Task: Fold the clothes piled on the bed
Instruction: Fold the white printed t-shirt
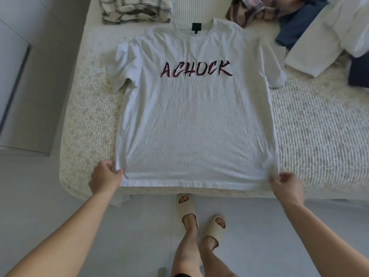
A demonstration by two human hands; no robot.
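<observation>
Two hands grip one white T-shirt (196, 124) spread face-up on the bed (319, 124), hem at the near edge. At the hem's left corner, the left hand (104, 177) is curled closed, pinching the fabric. Across the chest, dark red-edged lettering reads "ACHOCK", and a black label (196, 27) sits inside the collar. At the hem's right corner, the right hand (286, 187) pinches the cloth between thumb and fingers. One folded plaid garment (135, 10) lies beyond the collar to the left, an unfolded pile (311, 23) far right.
</observation>
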